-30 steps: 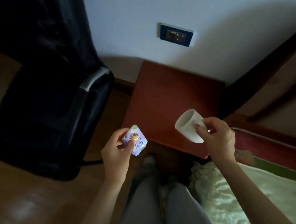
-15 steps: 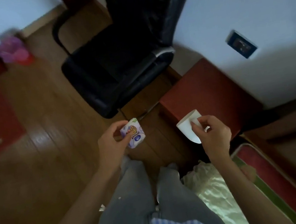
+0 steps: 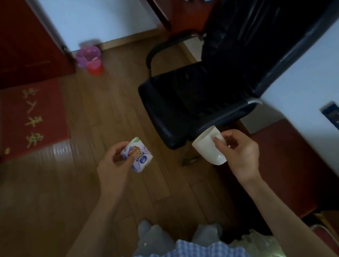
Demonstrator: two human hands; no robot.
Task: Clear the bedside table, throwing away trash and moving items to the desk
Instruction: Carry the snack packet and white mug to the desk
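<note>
— Wooden floor [image 3: 51,213] fills most of the head view, with a black office chair [image 3: 182,104] at about one o'clock and the desk [image 3: 188,12] beyond it at twelve to one. What's being carried?

— Left hand [image 3: 111,171] pinches a small printed packet [image 3: 138,155] between thumb and fingers; right hand [image 3: 242,152] is curled round a white cup [image 3: 208,146], tilted with its mouth toward ten o'clock. Both are off the bedside table [image 3: 292,164], at three o'clock.

— Best way to finish the carry?

— Probably level the cup in case anything is left inside, skirt the chair on its left, and set it on bare desk. A lined bin [image 3: 91,58] sits at eleven; if the packet is trash, drop it there.
</note>
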